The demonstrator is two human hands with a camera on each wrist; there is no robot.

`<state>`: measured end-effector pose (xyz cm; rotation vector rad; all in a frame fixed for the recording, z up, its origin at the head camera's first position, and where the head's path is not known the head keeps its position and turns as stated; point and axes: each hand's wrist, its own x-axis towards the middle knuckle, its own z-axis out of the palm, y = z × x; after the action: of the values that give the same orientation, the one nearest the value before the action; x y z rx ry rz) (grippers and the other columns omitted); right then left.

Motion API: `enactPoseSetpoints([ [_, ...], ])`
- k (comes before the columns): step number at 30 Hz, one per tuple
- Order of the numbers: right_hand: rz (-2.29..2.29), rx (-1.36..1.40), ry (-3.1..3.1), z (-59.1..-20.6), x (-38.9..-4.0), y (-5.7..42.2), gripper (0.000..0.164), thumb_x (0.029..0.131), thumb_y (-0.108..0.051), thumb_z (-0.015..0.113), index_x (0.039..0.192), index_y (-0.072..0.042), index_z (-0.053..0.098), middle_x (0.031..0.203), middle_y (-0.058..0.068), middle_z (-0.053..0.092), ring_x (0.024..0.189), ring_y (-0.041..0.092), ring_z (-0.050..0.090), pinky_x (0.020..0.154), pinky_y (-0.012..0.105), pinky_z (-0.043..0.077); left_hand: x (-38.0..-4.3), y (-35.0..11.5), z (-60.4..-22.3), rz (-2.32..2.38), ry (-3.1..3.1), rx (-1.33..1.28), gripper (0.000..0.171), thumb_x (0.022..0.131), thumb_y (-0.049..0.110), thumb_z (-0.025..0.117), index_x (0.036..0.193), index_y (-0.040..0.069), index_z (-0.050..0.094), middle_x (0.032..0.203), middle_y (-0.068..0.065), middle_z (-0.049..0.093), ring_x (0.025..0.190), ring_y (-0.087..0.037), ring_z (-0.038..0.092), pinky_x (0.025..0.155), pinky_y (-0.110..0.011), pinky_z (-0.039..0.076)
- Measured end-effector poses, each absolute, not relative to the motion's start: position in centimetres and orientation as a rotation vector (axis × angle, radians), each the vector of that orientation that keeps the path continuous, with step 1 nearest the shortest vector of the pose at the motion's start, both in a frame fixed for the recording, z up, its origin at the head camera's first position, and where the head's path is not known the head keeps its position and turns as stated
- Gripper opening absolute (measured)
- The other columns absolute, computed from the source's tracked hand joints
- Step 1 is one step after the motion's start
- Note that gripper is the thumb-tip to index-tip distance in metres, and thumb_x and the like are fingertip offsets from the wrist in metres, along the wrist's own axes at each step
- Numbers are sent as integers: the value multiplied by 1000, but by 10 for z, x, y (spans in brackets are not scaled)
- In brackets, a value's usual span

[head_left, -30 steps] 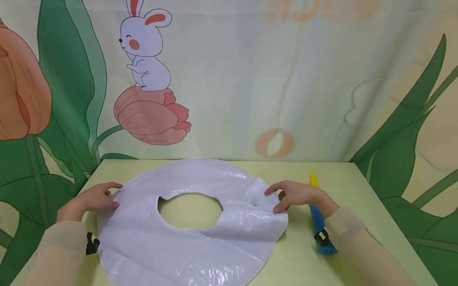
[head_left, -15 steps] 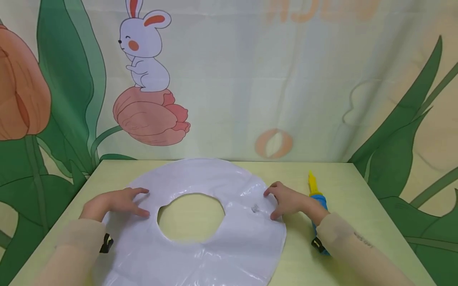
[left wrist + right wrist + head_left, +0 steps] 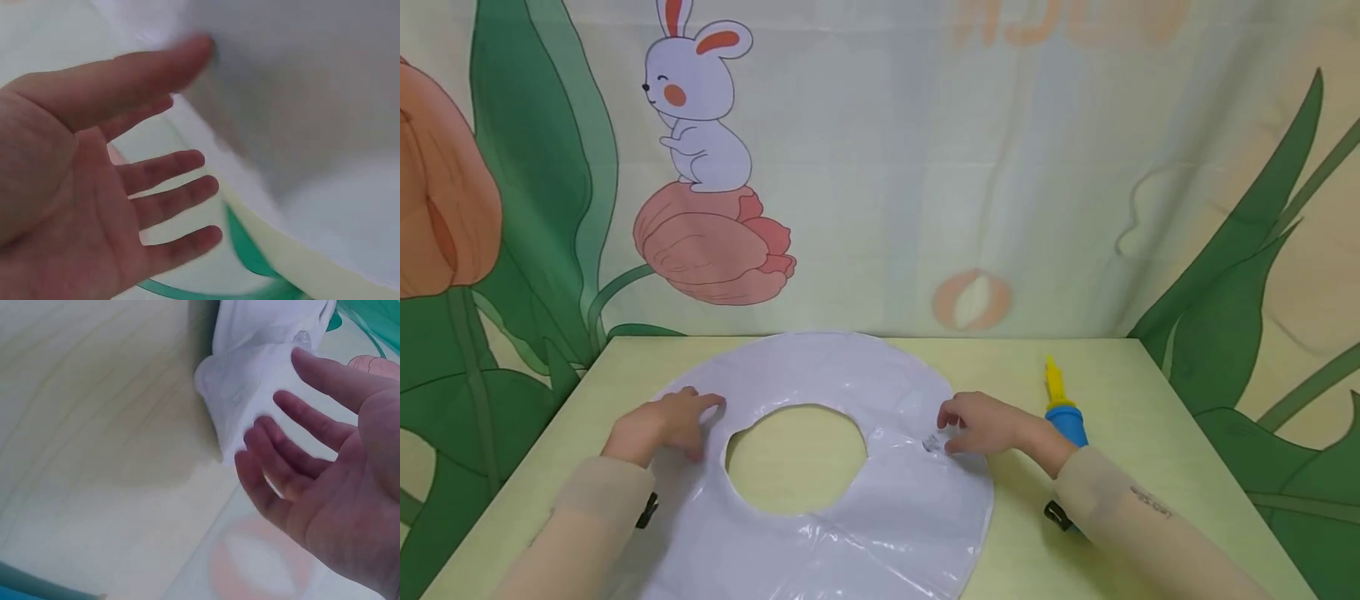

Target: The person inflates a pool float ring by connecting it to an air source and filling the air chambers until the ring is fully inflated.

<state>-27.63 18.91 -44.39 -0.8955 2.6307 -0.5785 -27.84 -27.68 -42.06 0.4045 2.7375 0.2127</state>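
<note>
A flat, limp white swim ring (image 3: 827,367) with a round hole lies spread on the table. My left hand (image 3: 662,421) is over its left side; in the left wrist view the hand's fingers (image 3: 181,187) are straight and spread, holding nothing. Over the ring's right side is my right hand (image 3: 988,423), beside a small clear valve (image 3: 932,443). The right wrist view shows that hand's fingers (image 3: 275,462) loosely bent around nothing, the thumb tip close to the valve (image 3: 302,340).
A blue hand pump (image 3: 1066,423) with a yellow nozzle lies to the right, partly hidden under my right forearm. The pale yellow table (image 3: 1112,375) ends at a printed cloth backdrop (image 3: 880,167) with a rabbit and tulips.
A folded part on the ring's right side now lies flatter. My left hand has moved right, from the ring's outer edge toward its hole; my right hand has shifted slightly left toward the valve.
</note>
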Motion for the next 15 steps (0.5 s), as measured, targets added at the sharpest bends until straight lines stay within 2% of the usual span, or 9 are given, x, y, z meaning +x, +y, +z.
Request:
enactPoseSetpoints([
  [3, -631, -909, 2579, -444, -278, 186, 7, 97, -11, 67, 101, -6, 70, 88, -2, 63, 82, 15, 56, 78, 33, 49, -276, -250, -409, 182, 2768, 489, 62, 83, 6, 76, 142, 4, 57, 132, -29, 52, 120, -48, 52, 96, -72, 39],
  [7, -716, -846, 2530, -446, -280, 185, 13, 101, -8, 59, 95, -5, 71, 74, -2, 61, 67, 10, 53, 68, 28, 46, -277, -216, -407, 293, 2759, 639, 50, 90, 6, 65, 140, 6, 60, 134, -21, 56, 122, -41, 54, 100, -65, 41],
  [9, -769, -790, 2497, -447, -279, 184, 15, 102, -9, 59, 95, -4, 70, 72, 1, 61, 64, 11, 54, 64, 27, 46, -277, -200, -410, 368, 2740, 725, 45, 92, 9, 64, 137, 6, 62, 133, -18, 58, 122, -38, 56, 99, -62, 43],
  [15, -934, -619, 2370, -452, -278, 183, 18, 103, -14, 59, 96, -3, 70, 81, 7, 65, 65, 17, 58, 58, 29, 49, -272, -153, -427, 502, 2747, 946, 33, 100, 22, 64, 128, 3, 67, 128, -12, 62, 122, -35, 58, 96, -66, 42],
])
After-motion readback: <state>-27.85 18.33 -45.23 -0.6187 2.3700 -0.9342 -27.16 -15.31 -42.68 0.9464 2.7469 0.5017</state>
